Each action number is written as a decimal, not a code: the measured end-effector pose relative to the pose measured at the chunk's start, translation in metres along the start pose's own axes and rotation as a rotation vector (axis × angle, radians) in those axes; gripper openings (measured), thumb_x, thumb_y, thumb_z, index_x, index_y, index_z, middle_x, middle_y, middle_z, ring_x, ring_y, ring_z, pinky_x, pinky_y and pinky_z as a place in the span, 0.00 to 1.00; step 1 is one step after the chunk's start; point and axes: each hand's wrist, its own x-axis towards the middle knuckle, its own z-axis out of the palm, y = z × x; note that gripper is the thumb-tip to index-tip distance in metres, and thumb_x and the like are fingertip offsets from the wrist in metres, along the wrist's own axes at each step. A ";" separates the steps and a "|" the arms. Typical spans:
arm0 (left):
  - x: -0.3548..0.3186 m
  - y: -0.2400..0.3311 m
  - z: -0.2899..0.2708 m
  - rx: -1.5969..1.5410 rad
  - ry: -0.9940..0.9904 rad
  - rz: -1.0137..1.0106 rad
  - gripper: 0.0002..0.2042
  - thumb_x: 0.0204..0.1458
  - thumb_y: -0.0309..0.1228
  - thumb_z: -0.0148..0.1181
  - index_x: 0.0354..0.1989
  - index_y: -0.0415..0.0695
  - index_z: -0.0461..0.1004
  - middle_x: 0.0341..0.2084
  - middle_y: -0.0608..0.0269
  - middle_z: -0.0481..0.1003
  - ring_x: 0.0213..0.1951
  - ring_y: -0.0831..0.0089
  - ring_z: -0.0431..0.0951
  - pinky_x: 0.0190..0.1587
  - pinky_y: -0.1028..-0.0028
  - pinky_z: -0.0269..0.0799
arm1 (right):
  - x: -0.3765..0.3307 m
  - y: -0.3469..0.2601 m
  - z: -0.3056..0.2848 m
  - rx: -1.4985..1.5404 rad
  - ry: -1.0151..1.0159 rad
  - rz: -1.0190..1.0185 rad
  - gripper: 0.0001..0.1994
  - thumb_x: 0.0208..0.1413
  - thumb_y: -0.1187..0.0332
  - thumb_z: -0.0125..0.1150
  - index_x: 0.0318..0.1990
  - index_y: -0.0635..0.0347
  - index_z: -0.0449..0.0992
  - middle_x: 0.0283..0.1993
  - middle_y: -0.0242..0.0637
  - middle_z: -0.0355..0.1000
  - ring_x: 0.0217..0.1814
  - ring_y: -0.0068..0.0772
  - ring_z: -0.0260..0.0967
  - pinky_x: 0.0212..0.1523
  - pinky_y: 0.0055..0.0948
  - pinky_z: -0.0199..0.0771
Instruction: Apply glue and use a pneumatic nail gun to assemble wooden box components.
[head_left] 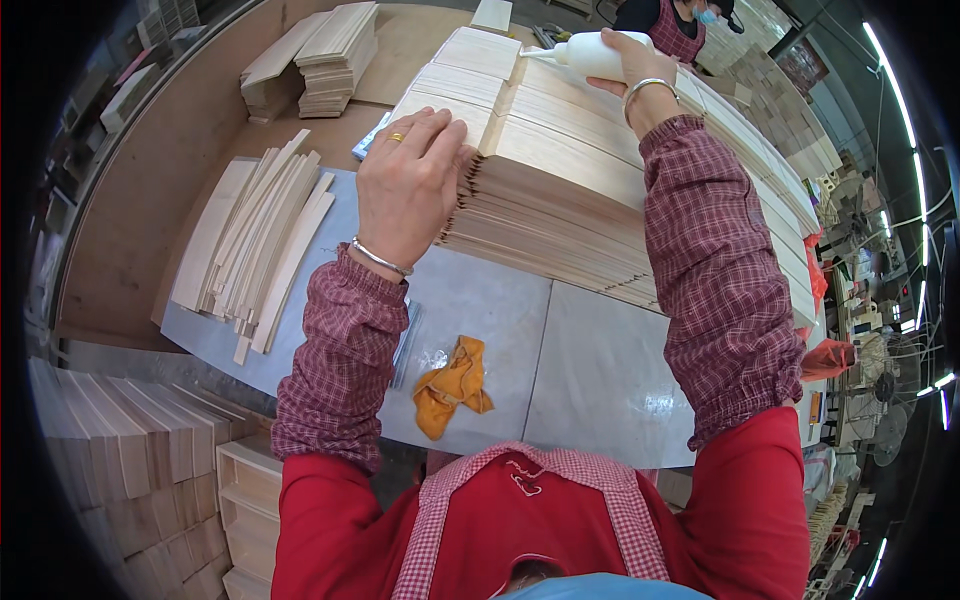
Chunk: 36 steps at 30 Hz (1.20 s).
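My right hand grips a white squeeze bottle tipped on its side, its narrow nozzle pointing left. The nozzle tip is just over the seam between rows of pale wooden boards, at the far side of the table; whether it touches the wood I cannot tell. These boards are stacked tall, with notched edges along the near left corner. On the left end of the stack rests my left hand, fingers stretched over the top boards and thumb side by the notched corner. Nothing shows in that hand.
Loose thin wood strips lie left on the grey table. An orange cloth sits near the front edge. Flat boards are piled at the far left, wooden boxes below left. A masked person is across the table.
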 end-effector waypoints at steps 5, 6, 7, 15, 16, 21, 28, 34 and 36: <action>0.001 -0.001 0.001 0.001 0.010 0.006 0.08 0.43 0.29 0.61 0.33 0.45 0.75 0.38 0.67 0.76 0.43 0.69 0.76 0.46 0.71 0.69 | -0.011 -0.003 -0.006 -0.001 -0.016 -0.003 0.31 0.44 0.67 0.67 0.51 0.80 0.61 0.46 0.60 0.67 0.42 0.55 0.73 0.30 0.31 0.84; 0.001 -0.002 0.002 0.004 0.010 0.009 0.08 0.43 0.29 0.61 0.33 0.45 0.75 0.38 0.67 0.76 0.43 0.69 0.76 0.46 0.71 0.69 | -0.014 -0.003 -0.008 0.004 -0.019 -0.009 0.31 0.44 0.67 0.67 0.50 0.81 0.61 0.46 0.61 0.67 0.42 0.56 0.73 0.30 0.31 0.84; 0.001 -0.002 0.003 0.007 0.011 0.011 0.07 0.43 0.29 0.61 0.33 0.46 0.74 0.37 0.67 0.76 0.42 0.69 0.76 0.46 0.71 0.69 | -0.017 -0.003 -0.009 0.009 -0.022 -0.014 0.31 0.44 0.67 0.67 0.50 0.81 0.61 0.46 0.61 0.67 0.42 0.56 0.73 0.31 0.31 0.84; 0.002 -0.005 0.006 0.017 0.024 0.015 0.06 0.44 0.29 0.61 0.31 0.46 0.75 0.37 0.69 0.76 0.40 0.69 0.76 0.44 0.71 0.69 | -0.038 -0.005 -0.023 0.021 -0.080 -0.040 0.32 0.44 0.67 0.67 0.50 0.82 0.59 0.45 0.61 0.67 0.39 0.55 0.74 0.28 0.30 0.83; 0.002 -0.005 0.007 0.021 0.029 0.017 0.05 0.44 0.29 0.60 0.31 0.46 0.75 0.36 0.69 0.76 0.40 0.70 0.76 0.43 0.72 0.69 | -0.040 -0.005 -0.026 0.024 -0.096 -0.043 0.32 0.44 0.67 0.66 0.51 0.82 0.58 0.44 0.61 0.66 0.38 0.54 0.74 0.27 0.29 0.83; 0.001 -0.006 0.010 0.028 0.034 0.014 0.04 0.44 0.29 0.60 0.29 0.46 0.75 0.36 0.69 0.76 0.37 0.70 0.76 0.41 0.73 0.70 | -0.062 -0.014 -0.026 0.020 -0.093 -0.045 0.31 0.44 0.67 0.66 0.50 0.82 0.59 0.44 0.61 0.67 0.39 0.54 0.74 0.27 0.28 0.83; 0.001 -0.007 0.008 0.022 0.045 0.019 0.04 0.44 0.29 0.60 0.29 0.46 0.76 0.35 0.70 0.76 0.34 0.70 0.75 0.39 0.73 0.70 | -0.095 -0.034 -0.018 0.004 -0.069 -0.056 0.29 0.45 0.67 0.66 0.49 0.83 0.63 0.45 0.62 0.67 0.42 0.58 0.73 0.31 0.30 0.84; 0.002 -0.006 0.008 0.027 0.049 0.035 0.04 0.45 0.30 0.59 0.29 0.47 0.76 0.33 0.70 0.75 0.32 0.70 0.75 0.38 0.73 0.70 | -0.108 -0.033 -0.027 -0.003 -0.091 -0.077 0.28 0.46 0.67 0.66 0.48 0.83 0.63 0.44 0.61 0.67 0.41 0.55 0.73 0.30 0.29 0.84; 0.001 -0.008 0.008 0.032 0.045 0.038 0.04 0.45 0.31 0.59 0.29 0.47 0.76 0.33 0.70 0.75 0.32 0.70 0.75 0.38 0.73 0.70 | -0.114 -0.031 -0.030 0.020 -0.124 -0.088 0.28 0.46 0.67 0.66 0.47 0.84 0.63 0.43 0.61 0.67 0.40 0.54 0.73 0.30 0.28 0.83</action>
